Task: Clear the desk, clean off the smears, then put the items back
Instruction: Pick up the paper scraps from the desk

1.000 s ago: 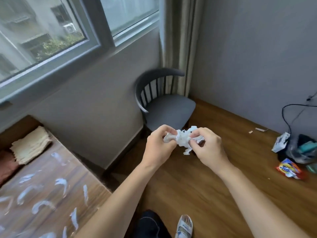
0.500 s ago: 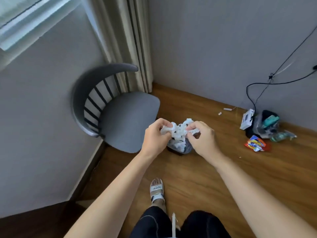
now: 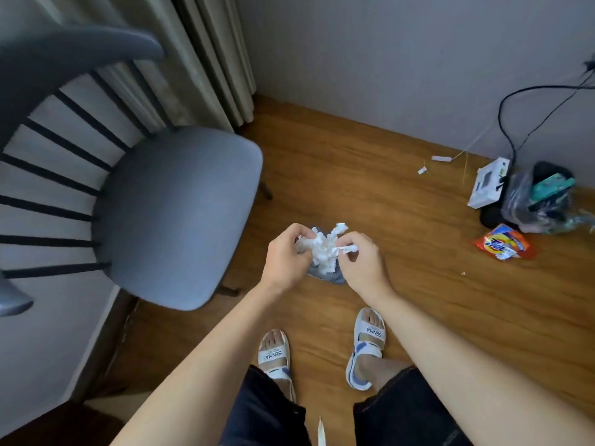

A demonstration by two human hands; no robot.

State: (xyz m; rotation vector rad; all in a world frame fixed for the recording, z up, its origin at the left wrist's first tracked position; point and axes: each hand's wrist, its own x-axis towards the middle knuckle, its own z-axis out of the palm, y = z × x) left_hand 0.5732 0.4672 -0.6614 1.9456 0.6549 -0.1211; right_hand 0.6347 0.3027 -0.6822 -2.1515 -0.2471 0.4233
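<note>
Both my hands grip a crumpled white tissue wad (image 3: 323, 247) held over the wooden floor. My left hand (image 3: 285, 259) pinches its left side and my right hand (image 3: 362, 262) pinches its right side, where a twisted strip sticks out. Directly below the wad, partly hidden by my hands, sits a small grey bin with a bag (image 3: 325, 275) on the floor. The desk is out of view.
A grey chair (image 3: 174, 214) stands at the left by the curtain (image 3: 206, 59). At the right wall lie a Tide packet (image 3: 502, 243), a white box (image 3: 487, 183), a plastic bag of items (image 3: 537, 201) and black cables (image 3: 521, 101). My sandalled feet (image 3: 322, 352) are below.
The view has swung right and down, away from the smeared desk and window, toward the floor. My hands keep hold of the tissue wad, now over the small bin.
</note>
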